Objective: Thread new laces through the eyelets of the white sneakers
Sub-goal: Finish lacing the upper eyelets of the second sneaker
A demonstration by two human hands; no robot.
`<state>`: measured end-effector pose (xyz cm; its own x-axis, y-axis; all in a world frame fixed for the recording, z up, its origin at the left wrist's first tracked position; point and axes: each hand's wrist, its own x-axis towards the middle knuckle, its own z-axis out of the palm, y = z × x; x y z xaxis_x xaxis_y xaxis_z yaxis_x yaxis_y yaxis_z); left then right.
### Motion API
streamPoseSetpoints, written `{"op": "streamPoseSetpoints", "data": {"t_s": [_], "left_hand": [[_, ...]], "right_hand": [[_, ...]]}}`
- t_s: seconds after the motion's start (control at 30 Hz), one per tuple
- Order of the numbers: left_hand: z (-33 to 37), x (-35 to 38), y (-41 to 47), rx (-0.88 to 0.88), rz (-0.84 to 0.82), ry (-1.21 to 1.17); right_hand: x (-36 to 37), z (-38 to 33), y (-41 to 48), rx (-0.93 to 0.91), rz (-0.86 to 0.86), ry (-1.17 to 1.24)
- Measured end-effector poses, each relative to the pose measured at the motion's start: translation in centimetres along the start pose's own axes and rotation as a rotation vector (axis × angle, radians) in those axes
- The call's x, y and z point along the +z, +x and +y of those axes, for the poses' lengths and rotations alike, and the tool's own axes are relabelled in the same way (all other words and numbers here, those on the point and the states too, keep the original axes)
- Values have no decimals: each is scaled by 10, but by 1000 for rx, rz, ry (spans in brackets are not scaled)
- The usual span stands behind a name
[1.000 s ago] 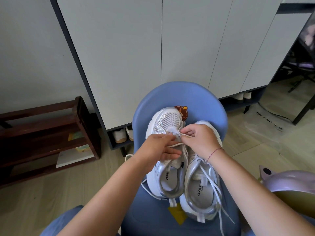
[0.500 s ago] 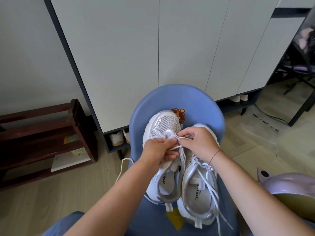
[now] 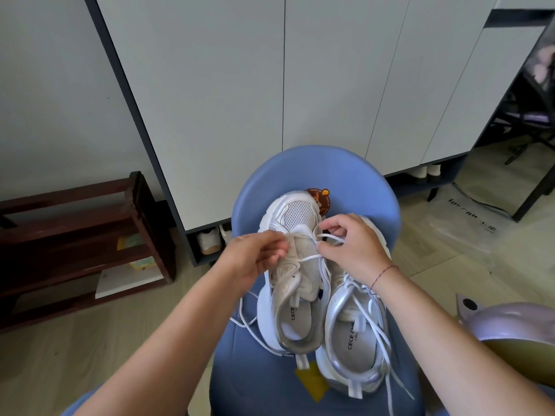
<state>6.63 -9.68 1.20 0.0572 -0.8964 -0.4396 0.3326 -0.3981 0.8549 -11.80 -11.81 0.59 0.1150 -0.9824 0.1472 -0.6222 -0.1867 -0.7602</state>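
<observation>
Two white sneakers lie side by side on a blue chair seat [image 3: 345, 172], toes away from me. My left hand [image 3: 255, 259] pinches the white lace [image 3: 309, 258] at the left eyelet row of the left sneaker [image 3: 295, 265]. My right hand [image 3: 351, 250] pinches the same lace at that shoe's right eyelet row, and lies over the toe of the right sneaker [image 3: 357, 331]. A strand of lace runs taut between both hands across the tongue. The right sneaker carries loose laces that trail off its heel.
White cabinet doors [image 3: 270, 85] rise right behind the chair, with shoes in the gap below. A dark wooden shoe rack [image 3: 84, 235] stands at the left on the wood floor. A lilac object [image 3: 510, 322] sits at my right. A yellow tag lies at the heels.
The camera view has shifted slightly. My hands have drawn a little apart, so the lace stretches between them across the left sneaker's tongue. The shoes stay put.
</observation>
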Motion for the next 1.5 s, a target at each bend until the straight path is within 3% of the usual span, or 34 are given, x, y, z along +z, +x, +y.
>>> {"op": "streamPoseSetpoints", "data": {"t_s": [0.2, 0.33, 0.43, 0.6, 0.67, 1.03, 1.23, 1.37, 1.5], "left_hand": [[24, -35, -2, 18, 81, -196], [52, -81, -3, 182, 258, -360], [41, -75, -3, 244, 256, -150], [2, -20, -8, 199, -75, 498], [-3, -11, -5, 194, -90, 625], [1, -13, -3, 185, -224, 642], [0, -7, -3, 333, -191, 509], [1, -6, -4, 384, -172, 499], [-2, -14, -4, 435, -183, 719]], "right_hand": [[-4, -1, -1, 6, 0, -99], [0, 1, -1, 2, 13, -66], [6, 0, 0, -5, 5, 7], [7, 1, 0, 6, -15, 42], [7, 1, 0, 6, -10, 47], [9, -1, -2, -130, 17, -54], [16, -15, -5, -444, 36, -130], [9, -18, -8, -292, 5, 77], [5, -16, -8, -154, 18, 224]]}}
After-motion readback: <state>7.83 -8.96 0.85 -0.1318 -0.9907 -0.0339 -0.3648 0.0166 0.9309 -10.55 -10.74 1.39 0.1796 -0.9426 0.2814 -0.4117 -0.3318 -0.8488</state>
